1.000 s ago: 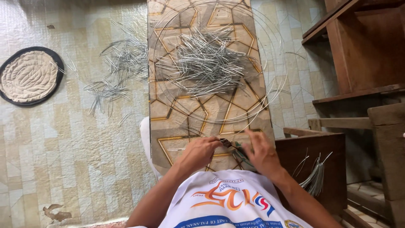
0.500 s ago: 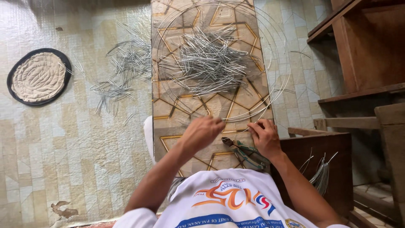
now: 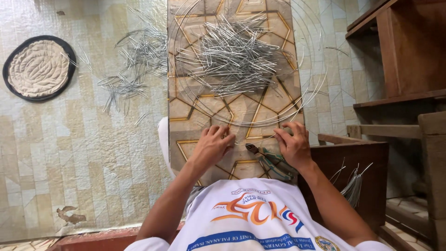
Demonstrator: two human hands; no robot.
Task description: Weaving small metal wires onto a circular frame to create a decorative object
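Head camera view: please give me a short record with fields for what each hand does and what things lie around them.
left hand: on the patterned board, fingers pinching a thin wire
right hand: pinching the same wire's other end
pliers: lying on the board under the right hand
wire pieces: one pile on the board, a second pile on the floor
round mat: on the floor, far left

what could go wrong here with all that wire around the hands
Two risks, as judgements. The left hand and right hand pinch a thin wire bare-skinned, so a cut end may prick a finger. The pliers lie loose beside the right hand near the board's near edge; a nudge may knock them off.
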